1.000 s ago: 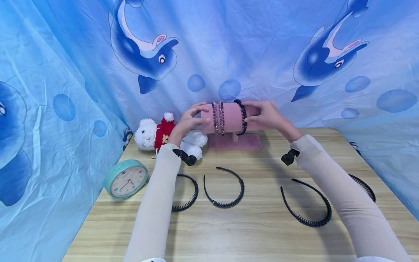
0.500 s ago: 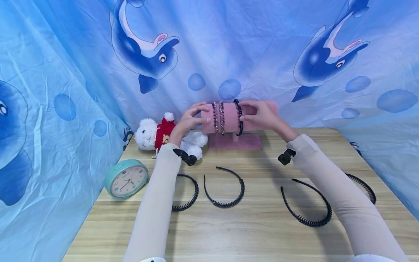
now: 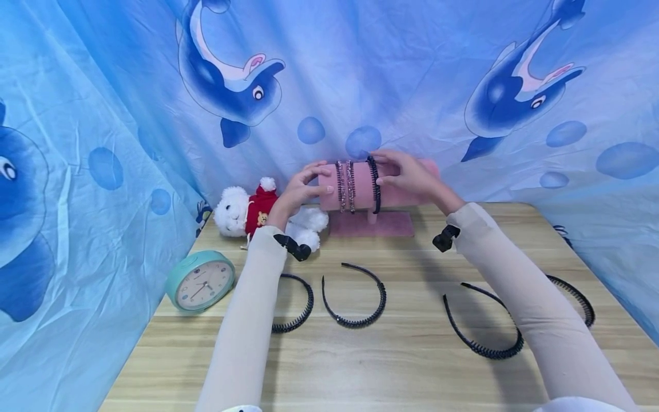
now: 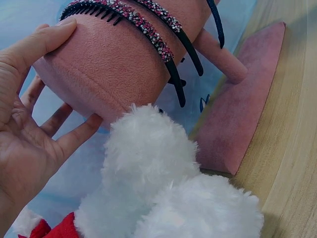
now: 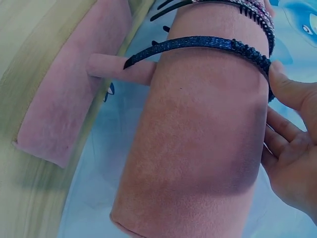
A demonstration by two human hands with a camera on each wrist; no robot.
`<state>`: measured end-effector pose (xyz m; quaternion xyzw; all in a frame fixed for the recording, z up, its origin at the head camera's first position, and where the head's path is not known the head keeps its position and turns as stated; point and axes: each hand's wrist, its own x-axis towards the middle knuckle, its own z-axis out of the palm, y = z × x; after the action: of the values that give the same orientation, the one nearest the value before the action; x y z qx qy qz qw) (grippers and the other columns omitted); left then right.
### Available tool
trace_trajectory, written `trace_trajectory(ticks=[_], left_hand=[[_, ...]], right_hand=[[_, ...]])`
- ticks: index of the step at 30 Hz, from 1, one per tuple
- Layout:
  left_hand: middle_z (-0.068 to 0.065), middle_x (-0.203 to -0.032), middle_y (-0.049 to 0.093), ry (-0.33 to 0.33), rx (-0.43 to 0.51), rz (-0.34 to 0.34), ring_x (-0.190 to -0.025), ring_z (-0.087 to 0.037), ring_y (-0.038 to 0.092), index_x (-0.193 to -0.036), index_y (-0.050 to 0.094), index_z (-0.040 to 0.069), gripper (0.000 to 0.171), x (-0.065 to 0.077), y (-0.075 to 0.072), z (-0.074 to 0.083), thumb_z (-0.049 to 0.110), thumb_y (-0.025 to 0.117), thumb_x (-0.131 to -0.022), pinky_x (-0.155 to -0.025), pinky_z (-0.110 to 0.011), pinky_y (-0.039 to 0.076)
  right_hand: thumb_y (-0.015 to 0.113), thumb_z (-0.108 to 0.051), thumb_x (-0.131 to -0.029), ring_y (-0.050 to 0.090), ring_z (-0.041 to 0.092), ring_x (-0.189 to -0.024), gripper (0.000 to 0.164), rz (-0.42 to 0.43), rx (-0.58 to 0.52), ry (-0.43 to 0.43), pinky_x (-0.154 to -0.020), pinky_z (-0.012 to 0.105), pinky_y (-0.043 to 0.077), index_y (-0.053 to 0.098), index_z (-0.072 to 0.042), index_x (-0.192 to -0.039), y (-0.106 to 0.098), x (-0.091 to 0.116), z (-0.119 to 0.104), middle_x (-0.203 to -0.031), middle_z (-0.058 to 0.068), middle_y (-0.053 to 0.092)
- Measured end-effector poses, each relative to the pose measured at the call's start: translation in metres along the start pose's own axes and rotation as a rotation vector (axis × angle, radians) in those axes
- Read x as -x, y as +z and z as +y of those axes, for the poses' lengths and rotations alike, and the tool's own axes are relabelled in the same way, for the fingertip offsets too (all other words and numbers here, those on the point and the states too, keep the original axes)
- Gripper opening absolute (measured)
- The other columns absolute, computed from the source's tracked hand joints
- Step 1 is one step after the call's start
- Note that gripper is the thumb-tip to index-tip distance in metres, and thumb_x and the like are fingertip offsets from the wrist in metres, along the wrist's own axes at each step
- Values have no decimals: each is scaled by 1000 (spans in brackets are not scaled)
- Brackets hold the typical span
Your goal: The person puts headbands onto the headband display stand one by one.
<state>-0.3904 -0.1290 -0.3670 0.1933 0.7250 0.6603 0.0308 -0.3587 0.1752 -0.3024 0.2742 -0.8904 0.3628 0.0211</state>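
A pink padded headband stand (image 3: 362, 186), a horizontal roll on a post and flat base, stands at the back of the table. My left hand (image 3: 301, 191) grips the roll's left end, thumb in front and fingers behind. Two glittery pink-and-silver headbands (image 4: 143, 29) sit over the roll near that hand. Farther right, a dark sparkly headband (image 5: 198, 43) is around the roll. My right hand (image 3: 407, 174) holds this dark headband at its right edge, thumb against it in the right wrist view; the other fingers are partly hidden behind the roll.
A white plush bear (image 3: 231, 212) in a red top lies left of the stand. A teal alarm clock (image 3: 203, 286) stands at the table's left edge. Several black headbands lie in front, among them a middle headband (image 3: 378, 306) and a right-hand headband (image 3: 496, 353).
My right hand has slid the dark headband leftward along the roll, toward the glittery ones, uncovering more of the roll's right end. The left hand stays on the left end.
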Motion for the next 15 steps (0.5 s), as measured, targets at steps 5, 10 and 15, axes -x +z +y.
trace_trajectory(ticks=[5, 10, 15], left_hand=[[8, -162, 36, -12, 13, 2, -153, -22, 31, -119, 70, 15, 36, 0, -1, 2, 3, 78, -85, -113, -47, 49], [9, -160, 39, 0, 7, 8, -151, -21, 34, -116, 71, 17, 34, 0, 0, 2, 3, 78, -86, -112, -46, 50], [9, -159, 41, 16, -6, 9, -150, -22, 35, -114, 71, 17, 33, 1, 1, 0, 2, 77, -85, -114, -46, 49]], right_hand=[[69, -11, -96, 42, 33, -146, 58, -47, 59, 16, -124, 49, 35, 50, -15, -150, -2, -2, -2, -156, 14, 47], [70, -13, -96, 38, 33, -149, 57, -40, 52, 10, -128, 49, 27, 50, -12, -149, -3, -6, -1, -156, 14, 48], [71, -13, -95, 36, 33, -149, 58, -45, 13, 18, -128, 49, 26, 50, -10, -149, -3, -10, 2, -156, 14, 48]])
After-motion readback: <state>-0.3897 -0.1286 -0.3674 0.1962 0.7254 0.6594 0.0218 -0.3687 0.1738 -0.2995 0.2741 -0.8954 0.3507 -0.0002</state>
